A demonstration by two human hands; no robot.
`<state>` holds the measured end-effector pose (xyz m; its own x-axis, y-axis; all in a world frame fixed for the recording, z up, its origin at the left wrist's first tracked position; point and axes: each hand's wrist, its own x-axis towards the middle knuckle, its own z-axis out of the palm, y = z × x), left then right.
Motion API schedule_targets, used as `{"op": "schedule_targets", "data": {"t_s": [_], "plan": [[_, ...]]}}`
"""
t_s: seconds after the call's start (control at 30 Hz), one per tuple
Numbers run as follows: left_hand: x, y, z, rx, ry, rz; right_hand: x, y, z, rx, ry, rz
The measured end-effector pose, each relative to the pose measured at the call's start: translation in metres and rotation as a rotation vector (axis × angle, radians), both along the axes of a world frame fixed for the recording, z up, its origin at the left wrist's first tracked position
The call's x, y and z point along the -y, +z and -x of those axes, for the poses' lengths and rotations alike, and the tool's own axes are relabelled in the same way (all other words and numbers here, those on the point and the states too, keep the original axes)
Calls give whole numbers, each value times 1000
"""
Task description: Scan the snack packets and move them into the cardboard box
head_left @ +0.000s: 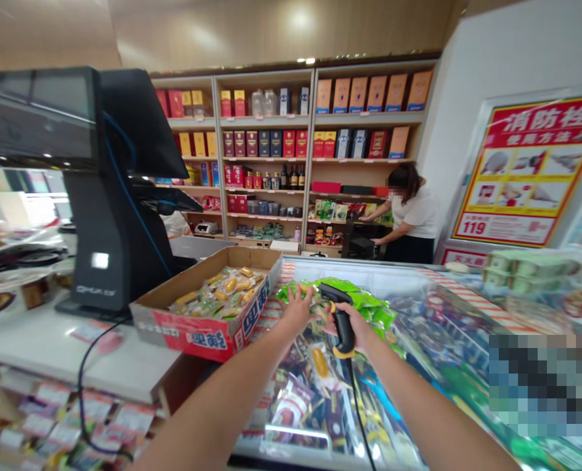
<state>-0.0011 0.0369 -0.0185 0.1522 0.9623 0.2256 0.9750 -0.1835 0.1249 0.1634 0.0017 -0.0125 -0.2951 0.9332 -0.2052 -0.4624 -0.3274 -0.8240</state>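
Observation:
My right hand (360,329) is wrapped round the grip of a black and yellow barcode scanner (344,330), its head pointing forward and left. A black cable hangs down from the scanner's base. My left hand (296,311) reaches forward with fingers spread over bright green packets (372,306), at their left end. The packets lie on the glass top of a freezer (393,268). Nearer me on the glass is a clear wrapped snack (321,363), yellow and sausage-shaped. The scanner and my right hand hide part of the green packets.
Left of my hands stands an open cardboard box (187,327) of small wrapped yellow snacks. Beyond it a black checkout terminal (109,196) stands on the white counter (124,366). Stacked cartons (526,271) are at right. Another person (411,216) stands by the back shelves (266,121).

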Motion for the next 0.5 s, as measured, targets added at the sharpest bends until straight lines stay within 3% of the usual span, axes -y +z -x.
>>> {"op": "schedule_targets", "data": {"t_s": [0.1, 0.2, 0.27, 0.33, 0.4, 0.5], "plan": [[10, 20, -6, -106, 10, 28, 2, 3, 2, 16, -2, -7], [45, 62, 6, -177, -11, -17, 13, 9, 0, 32, -10, -35], [76, 92, 36, -162, -113, -115, 23, 15, -4, 32, 9, -82], [105, 112, 82, -134, -132, -185, 33, 21, -9, 16, 39, -141], [127, 117, 131, -146, -83, -161, 39, 29, -12, -6, 51, -191], [144, 101, 180, -193, -6, -49, 41, 37, -11, -28, 50, -238]]}}
